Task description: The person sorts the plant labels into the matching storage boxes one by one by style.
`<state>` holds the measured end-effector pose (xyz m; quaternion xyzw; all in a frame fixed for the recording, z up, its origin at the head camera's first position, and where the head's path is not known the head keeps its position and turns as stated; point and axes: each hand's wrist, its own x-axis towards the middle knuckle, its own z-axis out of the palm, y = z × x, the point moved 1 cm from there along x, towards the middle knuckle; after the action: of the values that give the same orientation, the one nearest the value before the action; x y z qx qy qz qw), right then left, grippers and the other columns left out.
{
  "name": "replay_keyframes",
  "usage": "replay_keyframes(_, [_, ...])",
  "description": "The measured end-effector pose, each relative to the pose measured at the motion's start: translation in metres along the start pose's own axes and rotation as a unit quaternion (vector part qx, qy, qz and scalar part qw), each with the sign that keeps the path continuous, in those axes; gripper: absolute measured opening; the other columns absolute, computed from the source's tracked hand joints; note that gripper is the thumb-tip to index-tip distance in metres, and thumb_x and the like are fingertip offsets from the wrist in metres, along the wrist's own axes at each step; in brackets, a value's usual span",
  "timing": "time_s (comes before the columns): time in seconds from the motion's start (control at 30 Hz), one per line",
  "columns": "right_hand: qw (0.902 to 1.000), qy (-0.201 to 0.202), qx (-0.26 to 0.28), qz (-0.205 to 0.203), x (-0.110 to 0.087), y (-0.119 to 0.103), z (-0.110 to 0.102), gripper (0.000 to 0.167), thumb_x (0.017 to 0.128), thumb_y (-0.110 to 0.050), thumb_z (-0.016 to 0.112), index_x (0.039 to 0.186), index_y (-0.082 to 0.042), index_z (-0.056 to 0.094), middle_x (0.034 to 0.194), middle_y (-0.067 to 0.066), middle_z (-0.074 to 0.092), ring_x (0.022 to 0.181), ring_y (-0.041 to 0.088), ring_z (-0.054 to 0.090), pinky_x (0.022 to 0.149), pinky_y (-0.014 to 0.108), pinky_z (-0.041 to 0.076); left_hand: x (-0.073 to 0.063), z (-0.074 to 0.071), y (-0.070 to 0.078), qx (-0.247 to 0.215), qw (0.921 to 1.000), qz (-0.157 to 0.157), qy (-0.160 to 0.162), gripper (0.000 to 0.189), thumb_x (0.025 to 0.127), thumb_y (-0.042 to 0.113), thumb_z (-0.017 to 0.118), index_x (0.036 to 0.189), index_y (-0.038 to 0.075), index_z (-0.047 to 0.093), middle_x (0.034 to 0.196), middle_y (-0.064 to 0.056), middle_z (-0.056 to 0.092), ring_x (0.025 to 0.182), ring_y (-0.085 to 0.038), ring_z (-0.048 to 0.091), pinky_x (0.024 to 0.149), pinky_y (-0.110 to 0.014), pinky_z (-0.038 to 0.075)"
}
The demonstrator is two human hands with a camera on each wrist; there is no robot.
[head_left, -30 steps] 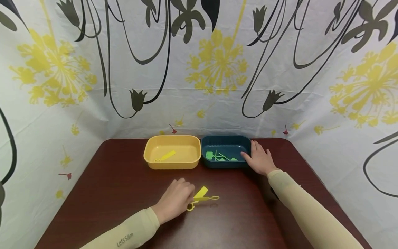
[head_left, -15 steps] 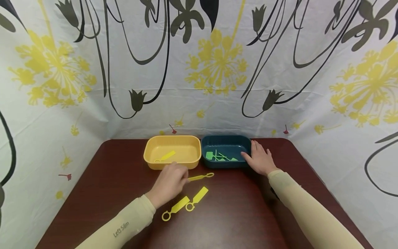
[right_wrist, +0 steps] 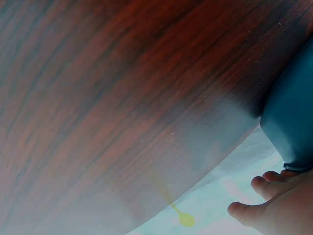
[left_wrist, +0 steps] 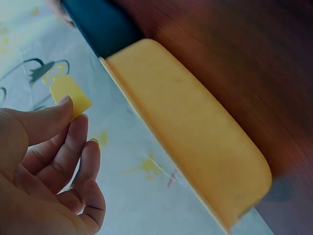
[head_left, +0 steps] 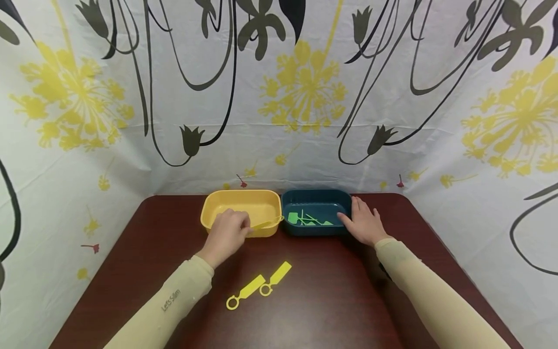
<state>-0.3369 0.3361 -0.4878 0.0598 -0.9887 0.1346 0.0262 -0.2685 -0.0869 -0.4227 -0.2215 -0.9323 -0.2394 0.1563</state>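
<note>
Between thumb and fingertips my left hand pinches a flat yellow plastic tag with a ring end, over the front rim of the yellow bin. The left wrist view shows the thumb on the flat part of the tag, its loop sticking out. Two similar yellow tags, one nearer and one to its right, lie on the table. My right hand rests, fingers extended, against the right side of the dark teal bin; in the right wrist view some fingertips are hidden behind its edge.
Inside the teal bin lie several thin green pieces. The two bins stand side by side at the back of the brown table. A patterned white cloth hangs behind and at both sides.
My left hand has lifted a yellow tag from the table and carried it up and left to the yellow bin, covering the tag seen inside earlier. The right hand has stayed put.
</note>
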Motion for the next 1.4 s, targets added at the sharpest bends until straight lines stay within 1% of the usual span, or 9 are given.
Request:
replay_keyframes(0.13, [1.0,0.004,-0.002,-0.003,0.001,-0.001,0.002,0.104,0.097,-0.075,0.029,0.159,0.005,0.008,0.163,0.029,0.013,0.149,0.044,0.015,0.111,0.072,0.005,0.006,-0.001,-0.014,0.012,0.9999,-0.01,0.002,0.022,0.083,0.016,0.085,0.073,0.017,0.065,0.068,0.008,0.055,0.073,-0.019,0.049,0.074,-0.041,0.042])
replay_keyframes(0.37, [1.0,0.004,0.003,-0.003,0.0,0.001,0.001,0.102,0.098,-0.073,0.031,0.159,0.004,0.007,0.163,0.028,0.013,0.149,0.043,0.014,0.112,0.071,0.006,0.021,-0.004,-0.038,0.024,0.9994,-0.023,-0.003,0.023,0.084,0.015,0.084,0.072,0.015,0.065,0.065,0.006,0.056,0.063,-0.017,0.05,0.064,-0.036,0.044])
replay_keyframes(0.5, [1.0,0.005,0.004,-0.003,0.001,0.002,0.0,0.102,0.097,-0.074,0.031,0.159,0.004,0.007,0.164,0.028,0.011,0.15,0.044,0.013,0.111,0.072,0.005,0.034,-0.003,-0.048,0.045,0.9989,-0.016,0.0,0.023,0.085,0.015,0.083,0.071,0.015,0.065,0.062,0.006,0.055,0.061,-0.017,0.05,0.069,-0.039,0.044])
replay_keyframes(0.7, [1.0,0.0,0.003,-0.002,0.0,0.002,0.0,0.102,0.098,-0.073,0.032,0.159,0.003,0.006,0.164,0.028,0.01,0.15,0.044,0.012,0.111,0.072,0.004,0.045,0.003,-0.059,0.072,0.9974,0.002,-0.003,0.033,0.087,0.016,0.081,0.065,0.016,0.056,0.057,0.003,0.047,0.059,-0.018,0.044,0.07,-0.039,0.04])
replay_keyframes(0.93, [1.0,0.003,0.005,-0.003,0.001,0.001,0.001,0.101,0.098,-0.073,0.031,0.16,0.003,0.006,0.164,0.027,0.011,0.15,0.043,0.012,0.112,0.071,0.005,0.05,0.013,-0.07,0.097,0.995,0.022,-0.007,0.04,0.084,0.019,0.084,0.061,0.017,0.051,0.053,0.003,0.042,0.053,-0.016,0.038,0.065,-0.037,0.037])
replay_keyframes(1.13, [1.0,0.002,-0.001,0.0,0.002,0.002,0.001,0.104,0.096,-0.076,0.029,0.16,0.002,0.005,0.164,0.026,0.011,0.15,0.043,0.013,0.112,0.071,0.006,0.056,0.019,-0.077,0.119,0.9925,0.027,-0.013,0.045,0.088,0.009,0.078,0.059,0.017,0.045,0.053,0.003,0.032,0.054,-0.014,0.028,0.058,-0.034,0.03])
replay_keyframes(1.23, [1.0,0.0,-0.004,0.001,0.002,0.002,0.002,0.103,0.096,-0.076,0.029,0.16,0.002,0.005,0.164,0.027,0.01,0.15,0.043,0.013,0.112,0.071,0.006,0.06,0.022,-0.081,0.138,0.9899,0.029,-0.016,0.046,0.088,0.005,0.075,0.059,0.017,0.041,0.056,0.003,0.027,0.056,-0.015,0.026,0.058,-0.034,0.028])
replay_keyframes(1.3, [1.0,0.001,-0.002,0.0,0.002,0.001,0.002,0.103,0.097,-0.075,0.03,0.16,0.003,0.005,0.164,0.027,0.011,0.15,0.043,0.013,0.112,0.071,0.005,0.063,0.023,-0.083,0.158,0.9865,0.037,-0.02,0.048,0.086,0.006,0.078,0.059,0.018,0.04,0.056,0.004,0.028,0.056,-0.014,0.026,0.058,-0.034,0.029])
replay_keyframes(1.4, [1.0,0.004,-0.002,-0.002,0.002,0.0,0.001,0.101,0.098,-0.073,0.03,0.16,0.003,0.007,0.164,0.027,0.011,0.15,0.043,0.013,0.112,0.071,0.005,0.068,0.025,-0.085,0.186,0.9807,0.052,-0.031,0.049,0.086,0.003,0.075,0.058,0.018,0.037,0.057,0.004,0.026,0.057,-0.015,0.026,0.058,-0.035,0.029])
